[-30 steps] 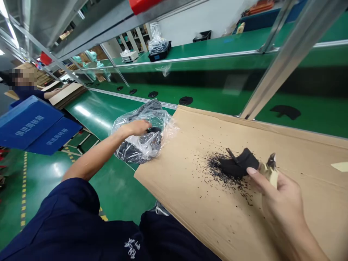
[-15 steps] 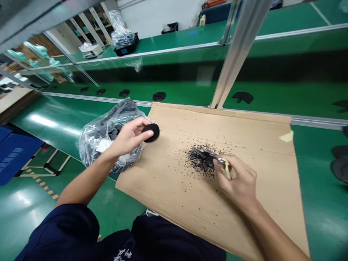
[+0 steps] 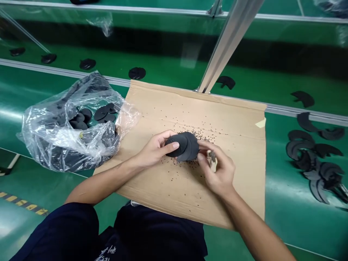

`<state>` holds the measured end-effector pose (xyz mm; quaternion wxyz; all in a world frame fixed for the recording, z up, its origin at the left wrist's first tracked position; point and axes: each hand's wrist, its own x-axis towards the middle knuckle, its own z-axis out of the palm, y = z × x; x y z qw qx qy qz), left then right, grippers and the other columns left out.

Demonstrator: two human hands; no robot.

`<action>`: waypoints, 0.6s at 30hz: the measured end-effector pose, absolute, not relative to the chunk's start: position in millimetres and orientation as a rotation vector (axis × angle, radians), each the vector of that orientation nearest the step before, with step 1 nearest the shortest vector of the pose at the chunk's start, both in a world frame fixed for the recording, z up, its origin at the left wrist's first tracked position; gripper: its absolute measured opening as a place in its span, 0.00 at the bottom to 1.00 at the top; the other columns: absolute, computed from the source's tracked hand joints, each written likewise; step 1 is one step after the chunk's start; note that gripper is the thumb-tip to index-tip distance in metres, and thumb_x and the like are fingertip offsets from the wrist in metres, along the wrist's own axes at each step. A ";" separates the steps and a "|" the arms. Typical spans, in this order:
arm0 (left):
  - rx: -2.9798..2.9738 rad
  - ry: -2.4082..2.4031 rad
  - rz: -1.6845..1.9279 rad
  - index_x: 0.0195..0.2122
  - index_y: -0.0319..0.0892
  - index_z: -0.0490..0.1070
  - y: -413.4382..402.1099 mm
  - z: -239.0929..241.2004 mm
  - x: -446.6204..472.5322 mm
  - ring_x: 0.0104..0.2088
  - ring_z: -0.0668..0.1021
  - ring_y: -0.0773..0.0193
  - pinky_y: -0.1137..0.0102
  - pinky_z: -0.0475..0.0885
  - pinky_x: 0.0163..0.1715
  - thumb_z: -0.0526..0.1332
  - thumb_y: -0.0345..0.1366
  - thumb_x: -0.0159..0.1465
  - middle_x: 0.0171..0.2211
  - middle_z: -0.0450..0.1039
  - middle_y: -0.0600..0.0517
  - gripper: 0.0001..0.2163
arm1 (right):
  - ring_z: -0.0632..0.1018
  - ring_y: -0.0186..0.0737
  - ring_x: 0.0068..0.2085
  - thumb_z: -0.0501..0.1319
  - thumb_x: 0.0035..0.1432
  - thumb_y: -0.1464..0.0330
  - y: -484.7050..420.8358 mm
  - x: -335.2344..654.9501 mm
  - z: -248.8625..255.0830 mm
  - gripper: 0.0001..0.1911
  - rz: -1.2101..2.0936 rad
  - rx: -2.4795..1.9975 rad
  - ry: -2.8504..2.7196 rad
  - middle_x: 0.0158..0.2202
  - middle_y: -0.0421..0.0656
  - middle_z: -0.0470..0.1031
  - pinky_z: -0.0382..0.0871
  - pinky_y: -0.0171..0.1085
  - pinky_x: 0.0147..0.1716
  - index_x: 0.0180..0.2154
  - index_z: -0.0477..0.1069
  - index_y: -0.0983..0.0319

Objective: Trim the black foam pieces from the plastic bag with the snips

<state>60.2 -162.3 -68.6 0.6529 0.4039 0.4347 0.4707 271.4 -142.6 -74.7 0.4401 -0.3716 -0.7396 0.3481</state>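
Observation:
Over the cardboard sheet, my left hand (image 3: 154, 148) pinches a round black disc piece (image 3: 172, 148) between thumb and fingers. Against its right side lie thin, flat, overlapping black pieces (image 3: 191, 145). My right hand (image 3: 219, 168) is closed around a small hand tool (image 3: 212, 161) with a cream-coloured part; its working end is hidden. The right fingertips touch or nearly touch the right edge of the black pieces. Small black scraps (image 3: 202, 136) are scattered on the cardboard beneath both hands.
The cardboard sheet (image 3: 152, 195) covers the green bench. To the left lies a clear plastic bag (image 3: 67, 141) with several black discs. Curved black pieces (image 3: 312, 163) are piled at the right. A metal post (image 3: 231, 43) rises behind the cardboard. Several black pieces lie along the back strip.
My left hand has moved right with the disc, and my right hand has lifted the tool from the scraps to meet it. The view has turned down and to the right.

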 end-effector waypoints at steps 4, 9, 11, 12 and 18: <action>1.112 1.012 1.108 0.39 0.39 0.73 -166.9 -73.8 62.3 0.32 0.76 0.69 0.75 0.74 0.32 0.68 0.45 0.64 0.33 0.74 0.52 0.14 | 0.71 0.35 0.26 0.65 0.60 0.52 -140.7 267.4 -69.0 0.17 1.421 -1.122 -1.582 0.29 0.39 0.74 0.67 0.37 0.25 0.40 0.76 0.58; 1.294 1.117 1.223 0.43 0.40 0.72 -169.1 -74.0 59.1 0.35 0.78 0.68 0.74 0.75 0.32 0.64 0.43 0.68 0.39 0.76 0.48 0.11 | 0.63 0.31 0.23 0.69 0.56 0.52 -136.3 267.8 -67.5 0.22 1.370 -1.229 -1.544 0.21 0.34 0.61 0.59 0.34 0.23 0.25 0.63 0.59; 1.206 1.178 1.259 0.45 0.41 0.69 -166.7 -73.3 53.5 0.26 0.75 0.71 0.75 0.73 0.25 0.61 0.44 0.69 0.33 0.74 0.52 0.12 | 0.61 0.31 0.23 0.69 0.55 0.53 -135.2 268.8 -69.4 0.24 1.311 -1.253 -1.480 0.21 0.33 0.57 0.60 0.34 0.23 0.23 0.59 0.58; 1.159 1.196 1.261 0.45 0.42 0.67 -165.2 -73.3 50.8 0.22 0.73 0.73 0.75 0.71 0.23 0.61 0.45 0.69 0.29 0.72 0.54 0.12 | 0.61 0.31 0.23 0.69 0.55 0.53 -134.7 269.1 -70.6 0.24 1.310 -1.259 -1.447 0.21 0.33 0.56 0.61 0.35 0.23 0.24 0.58 0.58; 1.088 1.244 1.196 0.44 0.44 0.63 -161.5 -74.6 48.3 0.26 0.76 0.71 0.75 0.72 0.26 0.69 0.43 0.62 0.31 0.75 0.55 0.18 | 0.60 0.32 0.23 0.69 0.56 0.54 -134.7 269.5 -76.6 0.23 1.294 -1.263 -1.430 0.21 0.33 0.55 0.60 0.35 0.23 0.24 0.59 0.57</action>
